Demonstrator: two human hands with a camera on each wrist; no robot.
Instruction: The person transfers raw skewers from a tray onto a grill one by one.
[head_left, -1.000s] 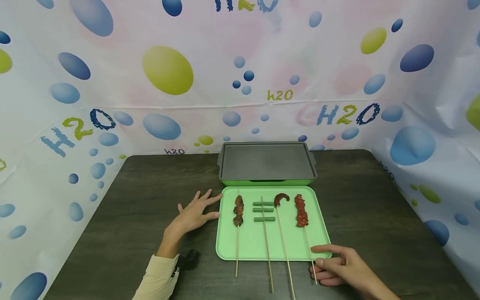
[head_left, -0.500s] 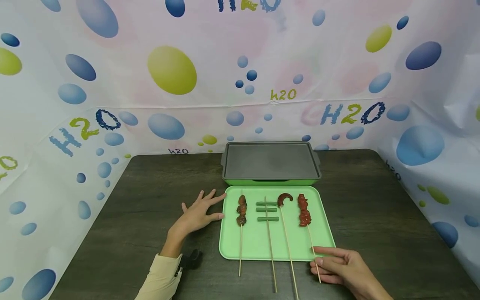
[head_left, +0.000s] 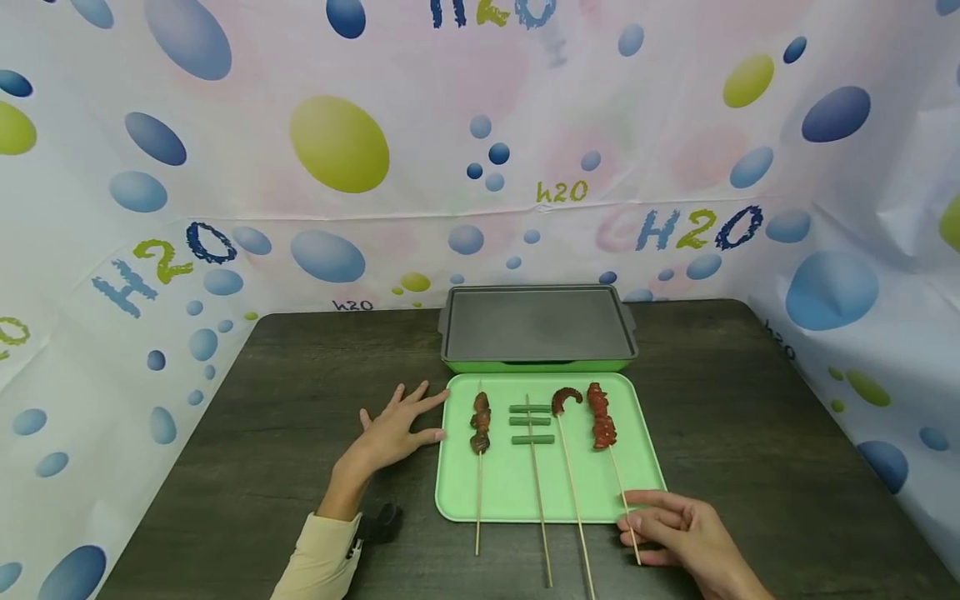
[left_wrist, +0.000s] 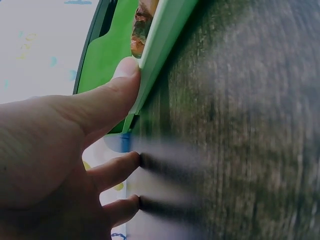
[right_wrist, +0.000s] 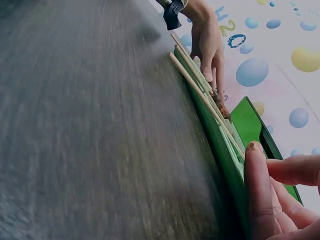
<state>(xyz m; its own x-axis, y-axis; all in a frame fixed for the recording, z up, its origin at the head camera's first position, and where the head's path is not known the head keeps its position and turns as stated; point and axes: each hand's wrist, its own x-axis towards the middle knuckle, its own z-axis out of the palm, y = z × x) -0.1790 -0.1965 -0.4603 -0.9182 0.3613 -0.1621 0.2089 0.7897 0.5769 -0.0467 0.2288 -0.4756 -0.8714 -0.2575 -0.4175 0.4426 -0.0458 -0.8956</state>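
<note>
A light green tray lies on the table with several skewers across it. My right hand pinches the lower stick of the rightmost one, a skewer of red meat chunks, over the tray's near right corner. Fingers spread, my left hand rests with its thumb and index fingertip at the tray's left rim; the left wrist view shows the thumb against that rim. Left to right beside the red meat lie a browned meat skewer, a skewer of three green stalks and one with a curled dark-red tentacle-like piece.
Directly behind the tray stands a flat grey grill plate on a green base. Dark wooden table spreads to both sides. A patterned curtain hangs at the back and sides. Stick ends jut past the tray's near rim.
The red meat skewer has shifted slightly away from me and left, its meat end nearer the tray's far rim. My left hand stays at the tray's left rim.
</note>
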